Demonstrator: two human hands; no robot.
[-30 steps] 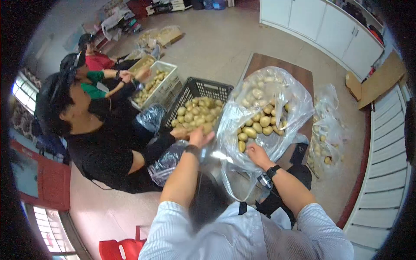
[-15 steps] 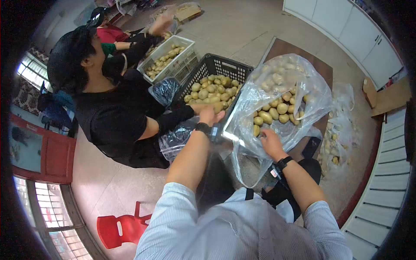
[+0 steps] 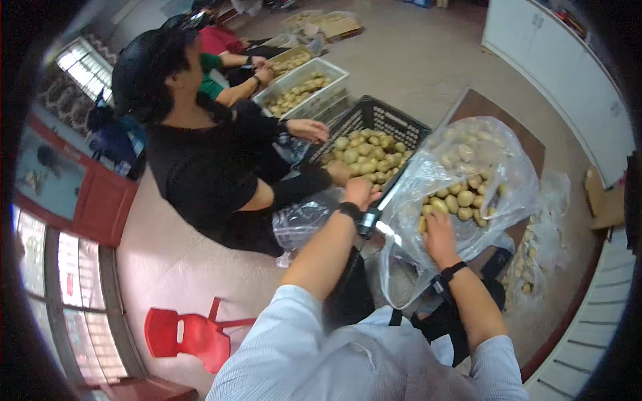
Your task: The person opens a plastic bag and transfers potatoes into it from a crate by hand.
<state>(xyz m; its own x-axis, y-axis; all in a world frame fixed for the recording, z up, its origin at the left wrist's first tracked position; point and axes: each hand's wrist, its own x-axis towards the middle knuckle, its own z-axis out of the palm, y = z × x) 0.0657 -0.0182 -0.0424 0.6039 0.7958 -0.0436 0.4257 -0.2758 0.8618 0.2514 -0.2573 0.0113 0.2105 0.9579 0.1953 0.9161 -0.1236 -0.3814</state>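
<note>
My left hand [image 3: 362, 192] is at the near edge of the black crate [image 3: 399, 125], beside its potatoes [image 3: 368, 152]; the fingers are bent and what they hold, if anything, is too small to tell. My right hand [image 3: 439, 239] lies at the opening of the clear plastic bag [image 3: 505, 150], its fingertips on the nearest potatoes [image 3: 460, 199] inside. A wristband and a small device are on each of my wrists.
On the left a co-worker in black [image 3: 200, 180] reaches to the black crate with both hands. Farther back, other people sit by white crates [image 3: 338, 80] of potatoes. A red chair [image 3: 200, 337] stands lower left; filled plastic bags [image 3: 535, 257] lie right.
The view has swung, shifting the scene rightward. My right hand has moved onto the potatoes in the bag. My left hand's fingers, spread before, are now bent. The co-worker's raised hand has come down near the crate.
</note>
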